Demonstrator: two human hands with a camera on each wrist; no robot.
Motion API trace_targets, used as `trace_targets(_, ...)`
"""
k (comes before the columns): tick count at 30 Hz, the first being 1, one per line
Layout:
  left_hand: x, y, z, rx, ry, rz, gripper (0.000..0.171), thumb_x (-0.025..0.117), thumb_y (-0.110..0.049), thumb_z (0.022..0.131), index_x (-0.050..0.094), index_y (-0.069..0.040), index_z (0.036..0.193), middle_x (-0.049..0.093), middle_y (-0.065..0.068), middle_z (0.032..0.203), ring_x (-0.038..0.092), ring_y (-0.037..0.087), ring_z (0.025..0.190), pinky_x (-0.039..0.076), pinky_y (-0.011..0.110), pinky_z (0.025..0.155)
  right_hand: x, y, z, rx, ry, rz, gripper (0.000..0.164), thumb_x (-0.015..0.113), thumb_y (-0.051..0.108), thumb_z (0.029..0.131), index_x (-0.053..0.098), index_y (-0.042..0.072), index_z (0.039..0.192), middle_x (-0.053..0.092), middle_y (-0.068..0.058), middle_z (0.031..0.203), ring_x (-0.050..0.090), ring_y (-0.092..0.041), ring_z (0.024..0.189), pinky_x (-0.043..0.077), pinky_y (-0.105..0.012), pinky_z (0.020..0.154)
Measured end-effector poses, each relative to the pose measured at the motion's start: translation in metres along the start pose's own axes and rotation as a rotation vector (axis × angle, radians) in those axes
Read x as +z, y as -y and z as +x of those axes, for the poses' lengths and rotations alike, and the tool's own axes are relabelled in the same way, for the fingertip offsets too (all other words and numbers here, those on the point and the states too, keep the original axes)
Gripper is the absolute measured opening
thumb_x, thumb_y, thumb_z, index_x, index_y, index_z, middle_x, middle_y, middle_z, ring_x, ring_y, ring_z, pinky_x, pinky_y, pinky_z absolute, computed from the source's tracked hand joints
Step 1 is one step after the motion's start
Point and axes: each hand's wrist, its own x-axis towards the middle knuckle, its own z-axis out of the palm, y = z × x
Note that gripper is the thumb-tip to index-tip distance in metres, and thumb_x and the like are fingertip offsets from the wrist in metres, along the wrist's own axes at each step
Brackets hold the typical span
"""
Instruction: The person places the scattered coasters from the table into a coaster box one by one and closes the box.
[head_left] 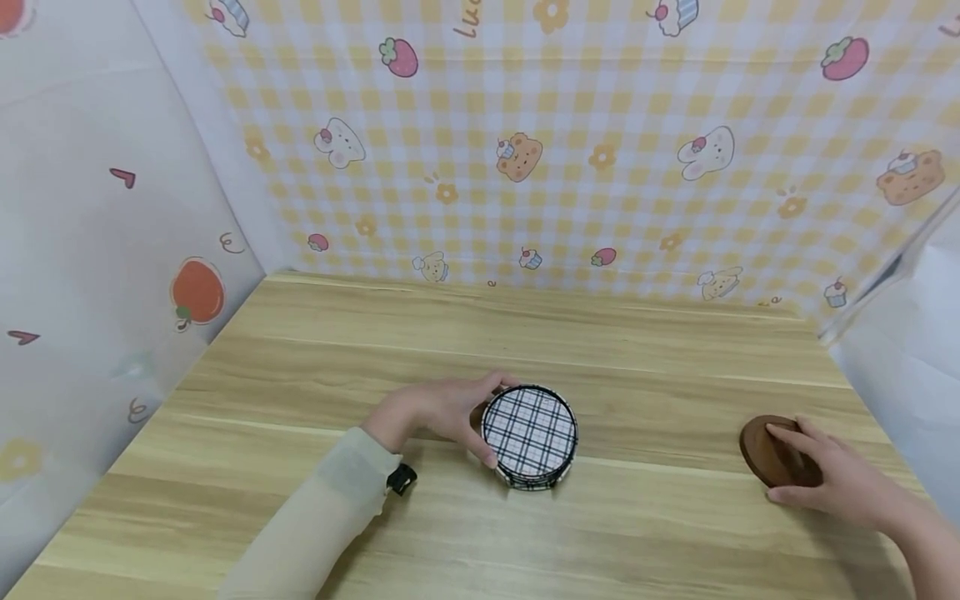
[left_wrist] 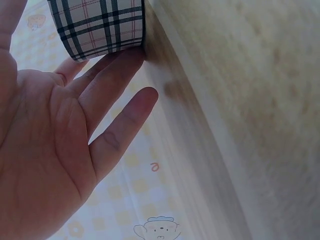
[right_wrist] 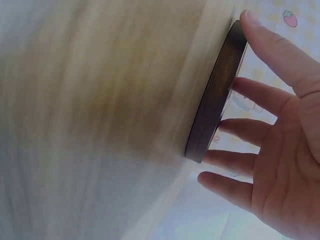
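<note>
Near the middle of the wooden table, a round box (head_left: 529,431) with black, white and pink plaid on its top and side stands upright. My left hand (head_left: 452,412) grips its left side, thumb at the near edge and fingers round the far edge. The left wrist view shows fingers against the box's plaid side (left_wrist: 102,27) and the little finger apart from it. Over at the right, my right hand (head_left: 843,479) holds a flat, dark brown wooden disc (head_left: 761,454). Its thumb is at the disc's rim (right_wrist: 217,95), while spread fingers reach over the upper face.
The pale wood-grain table (head_left: 360,350) meets a yellow checked backdrop (head_left: 480,108) with cartoon prints at the back. A white printed sheet (head_left: 97,250) borders it on the left, and a plain white sheet (head_left: 911,308) on the right. A black buckle (head_left: 402,479) sits at the left wrist.
</note>
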Motion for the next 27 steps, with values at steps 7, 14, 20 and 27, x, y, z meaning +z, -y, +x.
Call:
trace_targets(7,0.0006,-0.0001,-0.0007,0.015,-0.001,-0.001,0.104,0.091,-0.039,0.068,0.027,-0.033,0.15,0.05,-0.004,0.146,0.05,0.018,0.131,0.037,0.041,0.113,-0.0012,-0.0027,0.0007,-0.015,-0.008,0.013,0.091,0.084,0.027,0.077,0.036,-0.013,0.143,0.02,-0.055,0.14,0.029,-0.079,0.114,0.026,-0.082,0.089)
trace_targets(14,0.0007,0.0,-0.0002,0.02,0.0,0.002,0.104,0.091,-0.038,0.069,0.027,-0.033,0.15,0.05,-0.004,0.146,0.05,0.019,0.131,0.037,0.04,0.113,-0.003,0.0006,0.0017,-0.002,-0.011,-0.003,0.09,0.084,0.03,0.077,0.038,-0.013,0.142,0.026,-0.052,0.139,0.034,-0.073,0.117,0.02,-0.084,0.091)
trace_targets(20,0.0006,-0.0001,0.0,0.009,0.004,-0.01,0.103,0.09,-0.038,0.07,0.027,-0.032,0.15,0.049,-0.003,0.146,0.05,0.019,0.131,0.039,0.041,0.112,-0.0035,0.002,0.0018,-0.008,-0.028,-0.054,0.09,0.085,0.037,0.075,0.044,-0.01,0.139,0.033,-0.05,0.136,0.043,-0.071,0.111,0.027,-0.081,0.088)
trace_targets(27,0.0004,0.001,-0.0002,0.017,0.008,-0.026,0.102,0.09,-0.037,0.07,0.027,-0.031,0.15,0.049,-0.003,0.146,0.049,0.019,0.132,0.038,0.041,0.113,-0.0005,0.0041,0.0037,-0.05,-0.057,-0.097,0.089,0.086,0.043,0.071,0.05,-0.007,0.136,0.042,-0.044,0.133,0.059,-0.06,0.099,0.036,-0.076,0.083)
